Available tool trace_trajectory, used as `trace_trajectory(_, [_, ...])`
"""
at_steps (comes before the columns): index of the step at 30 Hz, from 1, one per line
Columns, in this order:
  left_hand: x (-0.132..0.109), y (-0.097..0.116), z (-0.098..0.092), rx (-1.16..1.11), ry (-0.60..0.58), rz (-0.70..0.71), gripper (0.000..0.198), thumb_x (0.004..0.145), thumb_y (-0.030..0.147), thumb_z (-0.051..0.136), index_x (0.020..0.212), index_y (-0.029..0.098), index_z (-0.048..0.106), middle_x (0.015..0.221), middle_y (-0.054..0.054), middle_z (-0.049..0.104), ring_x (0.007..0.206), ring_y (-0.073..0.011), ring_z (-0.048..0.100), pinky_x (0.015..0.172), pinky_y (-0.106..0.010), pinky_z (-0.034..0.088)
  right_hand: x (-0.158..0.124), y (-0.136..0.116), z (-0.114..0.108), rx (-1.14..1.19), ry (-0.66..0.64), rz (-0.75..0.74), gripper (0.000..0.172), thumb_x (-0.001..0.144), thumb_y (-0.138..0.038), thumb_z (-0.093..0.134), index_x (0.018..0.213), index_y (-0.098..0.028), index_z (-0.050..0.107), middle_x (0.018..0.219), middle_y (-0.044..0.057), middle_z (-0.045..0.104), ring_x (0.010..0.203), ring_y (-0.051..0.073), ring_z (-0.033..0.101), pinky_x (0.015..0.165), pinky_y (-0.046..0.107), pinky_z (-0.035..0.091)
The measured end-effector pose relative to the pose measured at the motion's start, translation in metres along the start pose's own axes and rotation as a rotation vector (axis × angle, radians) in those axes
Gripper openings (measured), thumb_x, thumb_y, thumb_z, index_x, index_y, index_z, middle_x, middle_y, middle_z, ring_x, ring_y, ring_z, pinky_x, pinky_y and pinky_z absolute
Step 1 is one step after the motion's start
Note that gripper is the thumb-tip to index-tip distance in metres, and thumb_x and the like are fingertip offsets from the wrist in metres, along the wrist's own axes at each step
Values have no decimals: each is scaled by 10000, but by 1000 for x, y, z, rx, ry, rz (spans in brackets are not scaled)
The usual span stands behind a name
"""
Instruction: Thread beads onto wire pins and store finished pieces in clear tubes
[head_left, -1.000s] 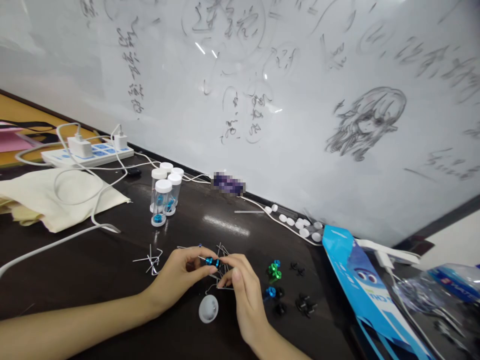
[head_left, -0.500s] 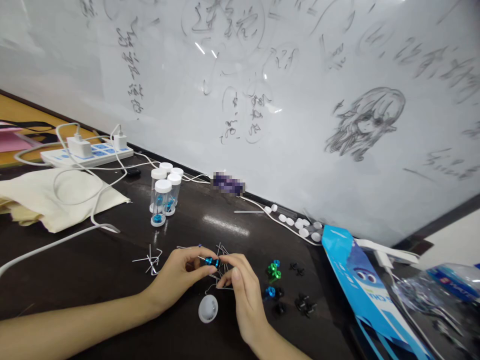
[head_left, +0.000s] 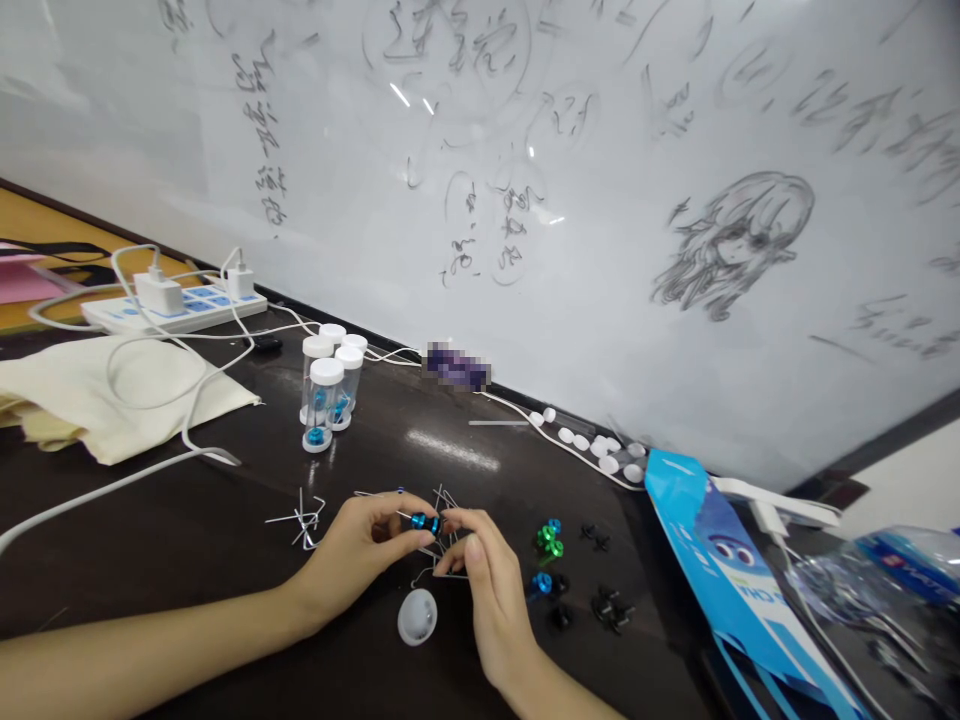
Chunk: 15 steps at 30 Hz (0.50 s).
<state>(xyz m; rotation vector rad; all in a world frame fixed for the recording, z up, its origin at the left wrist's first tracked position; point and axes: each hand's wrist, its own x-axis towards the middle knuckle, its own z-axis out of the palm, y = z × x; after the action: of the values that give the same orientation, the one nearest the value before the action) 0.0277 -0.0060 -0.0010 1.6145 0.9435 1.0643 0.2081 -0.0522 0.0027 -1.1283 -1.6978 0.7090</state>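
Between the thumb and fingers of my left hand (head_left: 375,530) is a small blue-and-black cylindrical metal fitting (head_left: 425,523), lying roughly sideways. My right hand (head_left: 487,590) is at the fitting's right end, index fingertip very close to it; whether they touch I cannot tell. Its thumb stands apart and I see nothing held in it. Thin bent metal rods, like hex keys (head_left: 448,497), lie behind and under the hands, partly hidden. More bent rods (head_left: 303,522) lie to the left. A small round translucent white cup (head_left: 417,617) sits just below the hands.
Right of my hands lie green fittings (head_left: 549,541), a blue fitting (head_left: 541,583) and black pieces (head_left: 613,609). Clear tubes with white caps (head_left: 327,373) stand behind left. White caps (head_left: 600,447) line the whiteboard (head_left: 360,150). A blue package (head_left: 720,560), cloth (head_left: 112,390) and power strip (head_left: 180,310) flank the table.
My right index fingertip has shifted slightly away from the fitting's right end. My left hand keeps its grip on the fitting in nearly the same place.
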Motion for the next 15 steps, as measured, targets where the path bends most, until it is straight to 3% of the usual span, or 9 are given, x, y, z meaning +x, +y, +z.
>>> trace_trajectory(6, [0,-4,0,-24,-29,-9,237,786,300,695,1000,203,727,575,56,488,526,-117,407,520,-226,335,0,0,1,-8,-17,-12,400,1027,-405,313,1099,-210,655,875,56,629,795,196,635,801,339,482])
trace_trajectory(10, [2,0,0,-45,-87,-13,139,771,260,700,889,188,719,618,47,548,511,-101,409,501,-210,340,1,-3,0,-66,-23,-21,336,1025,-369,346,1103,-221,637,755,16,623,772,190,629,886,356,441])
trace_trajectory(15, [1,1,2,-49,-116,-22,97,754,243,709,814,170,728,684,21,611,523,-98,437,499,-208,345,2,-7,0,-126,-71,-3,209,977,-349,484,887,-205,605,811,19,611,776,177,589,746,283,446])
